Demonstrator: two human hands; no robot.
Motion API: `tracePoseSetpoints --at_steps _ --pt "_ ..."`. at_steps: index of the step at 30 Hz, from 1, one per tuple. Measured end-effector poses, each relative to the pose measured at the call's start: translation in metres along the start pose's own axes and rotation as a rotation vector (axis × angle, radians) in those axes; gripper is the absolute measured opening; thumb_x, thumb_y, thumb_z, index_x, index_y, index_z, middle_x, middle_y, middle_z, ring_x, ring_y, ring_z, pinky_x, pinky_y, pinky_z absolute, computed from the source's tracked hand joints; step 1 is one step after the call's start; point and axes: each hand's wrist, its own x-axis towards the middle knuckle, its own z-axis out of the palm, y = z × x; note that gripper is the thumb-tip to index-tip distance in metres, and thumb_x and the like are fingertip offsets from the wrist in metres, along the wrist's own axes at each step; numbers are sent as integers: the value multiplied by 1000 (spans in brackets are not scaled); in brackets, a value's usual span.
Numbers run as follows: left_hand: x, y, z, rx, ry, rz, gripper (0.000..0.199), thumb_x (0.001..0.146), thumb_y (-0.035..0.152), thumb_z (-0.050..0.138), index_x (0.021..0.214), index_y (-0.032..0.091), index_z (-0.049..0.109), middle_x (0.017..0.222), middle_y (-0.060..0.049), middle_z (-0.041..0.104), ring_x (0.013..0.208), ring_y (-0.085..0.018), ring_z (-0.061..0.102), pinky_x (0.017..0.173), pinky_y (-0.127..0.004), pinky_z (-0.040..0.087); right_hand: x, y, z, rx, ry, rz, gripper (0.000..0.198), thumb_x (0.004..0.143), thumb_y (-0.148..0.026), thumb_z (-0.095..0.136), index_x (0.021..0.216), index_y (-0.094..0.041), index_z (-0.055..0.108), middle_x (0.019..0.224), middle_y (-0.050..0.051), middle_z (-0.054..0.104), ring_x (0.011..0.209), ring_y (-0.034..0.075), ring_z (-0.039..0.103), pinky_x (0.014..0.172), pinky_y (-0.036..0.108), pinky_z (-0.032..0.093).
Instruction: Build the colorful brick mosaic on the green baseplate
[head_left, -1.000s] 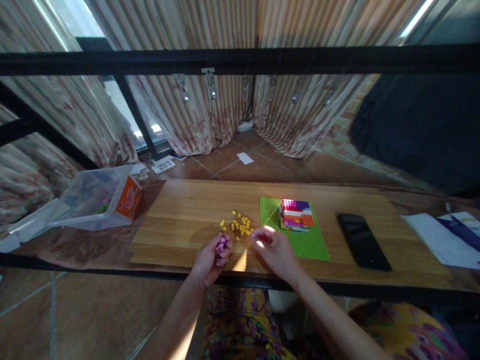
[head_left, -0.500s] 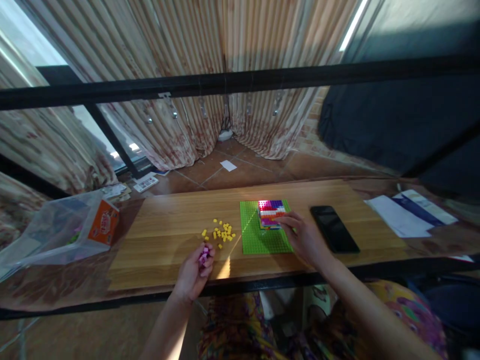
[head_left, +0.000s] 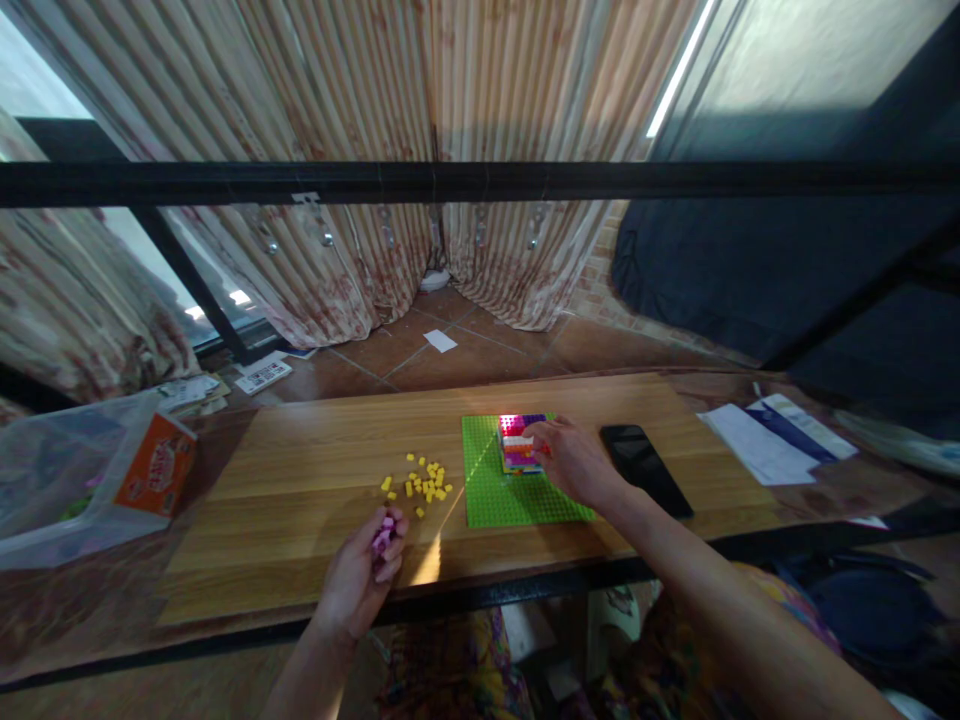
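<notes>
Curled near the front edge of the table, my left hand (head_left: 357, 565) holds several small purple building bricks (head_left: 384, 536) in its cupped fingers. Beyond it, several loose yellow building bricks (head_left: 426, 482) lie scattered on the wood. A layered stack of building bricks (head_left: 514, 440), with pink, white, orange, purple and blue showing, stands on a green studded baseplate (head_left: 499, 505). My right hand (head_left: 574, 460) reaches over the stack from the right, its fingertips pinched together at the top. Those fingers hide whatever is between them, and part of the stack.
A black phone (head_left: 645, 470) lies right of the baseplate on the wooden tabletop (head_left: 300, 480). Papers (head_left: 761, 445) lie farther right. At the left stands a clear plastic box (head_left: 82, 470) with an orange label. A dark metal bar (head_left: 480, 182) crosses beyond the table.
The whole view has shifted, so the table things appear farther left and lower. My right fingers have moved slightly over the stack's top; my left hand still holds the purple bricks.
</notes>
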Motion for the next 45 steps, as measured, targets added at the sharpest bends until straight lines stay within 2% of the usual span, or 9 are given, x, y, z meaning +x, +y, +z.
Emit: tracePoseSetpoints --at_steps 3,6,11,20,37,45 --pt "1 0 0 14 3 1 8 84 16 51 83 11 56 69 1 50 41 0 33 33 -10 23 3 -3 1 22 13 128 24 74 -6 53 88 -20 66 81 3 69 79 19 59 73 28 41" --pt "1 0 -1 21 3 5 9 85 15 49 83 11 57 69 0 50 42 0 33 32 -10 24 1 -5 4 76 54 204 21 73 -6 54 83 -19 66 80 3 69 76 18 59 72 28 41" --pt "2 0 -2 26 -3 6 11 86 15 47 84 11 57 70 0 49 43 0 33 33 -10 23 -7 -2 10 140 121 239 16 72 -8 56 79 -18 67 84 5 68 80 19 59 77 30 42" --pt "2 0 -3 33 -10 8 10 86 14 48 84 11 57 70 0 49 43 0 33 33 -11 24 -8 5 20 253 258 318 11 77 -22 60 83 -17 67 85 7 65 82 21 59 79 34 45" --pt "-3 -3 8 70 34 -13 13 87 14 45 84 9 57 68 0 50 43 -1 33 34 -11 23 -6 11 27 367 285 310 11 72 -12 60 78 -19 67 84 4 62 74 17 60 72 30 47" --pt "-3 -31 30 100 -55 -112 16 84 26 57 84 10 57 69 1 50 43 1 33 36 -10 22 -10 19 32 441 305 227 11 77 -17 56 78 -19 67 84 4 61 77 18 59 70 31 47"
